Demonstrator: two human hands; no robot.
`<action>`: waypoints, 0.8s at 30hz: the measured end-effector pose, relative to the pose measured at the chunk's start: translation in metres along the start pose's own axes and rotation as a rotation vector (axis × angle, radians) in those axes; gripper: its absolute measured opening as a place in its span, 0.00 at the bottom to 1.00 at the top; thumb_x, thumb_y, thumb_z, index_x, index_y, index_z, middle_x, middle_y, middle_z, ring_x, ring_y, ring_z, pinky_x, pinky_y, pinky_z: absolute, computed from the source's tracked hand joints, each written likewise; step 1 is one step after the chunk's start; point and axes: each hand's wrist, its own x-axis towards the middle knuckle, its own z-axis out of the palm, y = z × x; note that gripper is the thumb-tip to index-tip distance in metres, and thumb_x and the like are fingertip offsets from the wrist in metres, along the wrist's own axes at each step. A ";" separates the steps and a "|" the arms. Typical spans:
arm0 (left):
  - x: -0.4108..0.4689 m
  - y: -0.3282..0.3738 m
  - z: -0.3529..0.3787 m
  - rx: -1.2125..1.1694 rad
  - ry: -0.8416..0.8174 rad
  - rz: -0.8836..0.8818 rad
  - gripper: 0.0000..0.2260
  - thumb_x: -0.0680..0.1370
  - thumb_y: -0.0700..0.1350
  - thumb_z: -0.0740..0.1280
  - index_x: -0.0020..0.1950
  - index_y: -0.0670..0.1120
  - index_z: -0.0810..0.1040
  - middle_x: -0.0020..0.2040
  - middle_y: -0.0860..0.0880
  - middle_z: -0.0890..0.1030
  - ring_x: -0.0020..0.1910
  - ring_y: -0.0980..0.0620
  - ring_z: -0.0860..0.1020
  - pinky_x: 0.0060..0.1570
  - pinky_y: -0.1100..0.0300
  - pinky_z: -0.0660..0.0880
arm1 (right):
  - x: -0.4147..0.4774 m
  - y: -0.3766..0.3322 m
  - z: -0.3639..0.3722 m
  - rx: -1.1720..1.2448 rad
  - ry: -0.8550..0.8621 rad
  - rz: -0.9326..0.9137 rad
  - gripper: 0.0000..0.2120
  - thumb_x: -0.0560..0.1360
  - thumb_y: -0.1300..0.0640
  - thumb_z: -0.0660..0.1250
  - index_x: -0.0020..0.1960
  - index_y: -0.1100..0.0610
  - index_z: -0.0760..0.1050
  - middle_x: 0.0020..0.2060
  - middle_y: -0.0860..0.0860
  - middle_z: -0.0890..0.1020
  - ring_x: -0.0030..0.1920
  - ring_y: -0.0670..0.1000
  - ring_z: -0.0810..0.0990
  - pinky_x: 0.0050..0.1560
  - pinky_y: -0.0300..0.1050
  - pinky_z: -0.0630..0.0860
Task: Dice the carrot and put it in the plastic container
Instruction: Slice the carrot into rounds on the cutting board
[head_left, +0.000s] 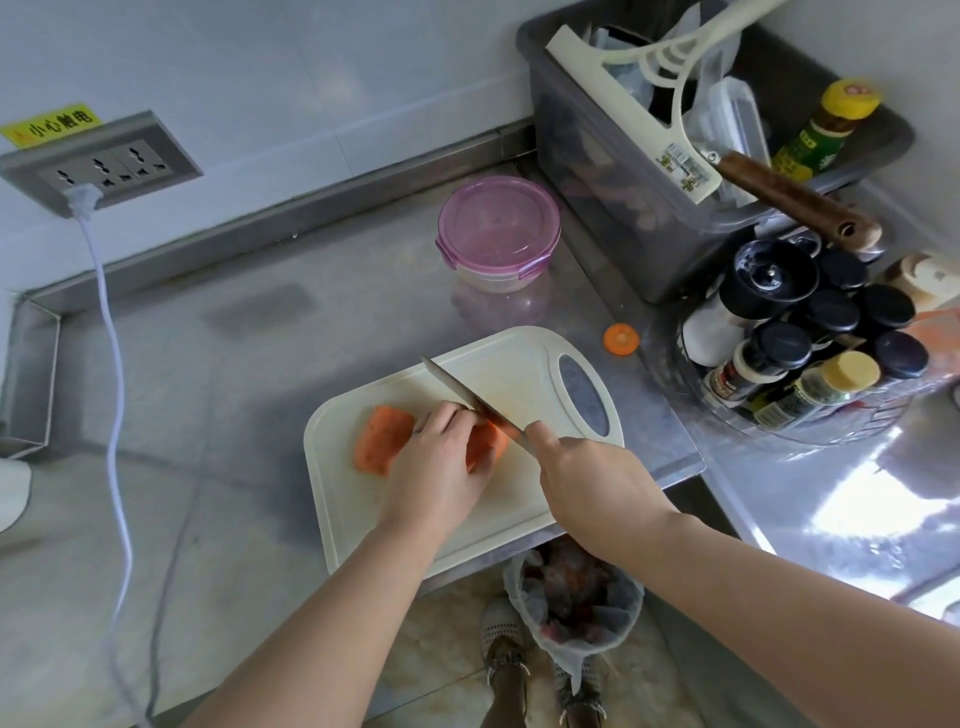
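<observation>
Left hand (441, 462) holds carrot (383, 439) beneath its fingers, knife (453, 385) apparently touching.

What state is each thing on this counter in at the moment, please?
carrot, lying on the cutting board, not yet diced.
knife, gripped by the right hand, blade across the carrot.
left hand, holds the carrot down.
plastic container, lid on, standing apart behind the board.
carrot slice, loose on the counter beside the board.
plug, seated in the wall socket.
</observation>
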 end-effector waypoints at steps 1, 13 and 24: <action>0.000 0.000 0.000 0.002 -0.002 0.000 0.10 0.70 0.48 0.73 0.46 0.45 0.78 0.46 0.49 0.78 0.45 0.43 0.79 0.34 0.55 0.74 | 0.000 -0.001 0.000 -0.004 -0.002 0.001 0.21 0.74 0.69 0.58 0.64 0.57 0.58 0.31 0.49 0.66 0.25 0.49 0.63 0.24 0.42 0.58; 0.002 -0.002 0.001 0.031 0.022 0.058 0.12 0.68 0.48 0.77 0.41 0.44 0.76 0.41 0.47 0.77 0.38 0.43 0.80 0.29 0.57 0.73 | -0.005 -0.002 -0.006 -0.039 -0.061 -0.066 0.26 0.72 0.72 0.58 0.68 0.59 0.57 0.30 0.50 0.65 0.26 0.50 0.63 0.24 0.43 0.57; 0.003 -0.001 0.001 0.005 0.010 0.026 0.12 0.71 0.50 0.75 0.44 0.45 0.76 0.42 0.50 0.76 0.41 0.46 0.78 0.31 0.60 0.65 | 0.014 0.001 -0.007 -0.057 -0.169 -0.074 0.25 0.73 0.72 0.58 0.67 0.62 0.56 0.31 0.51 0.64 0.27 0.50 0.63 0.24 0.43 0.59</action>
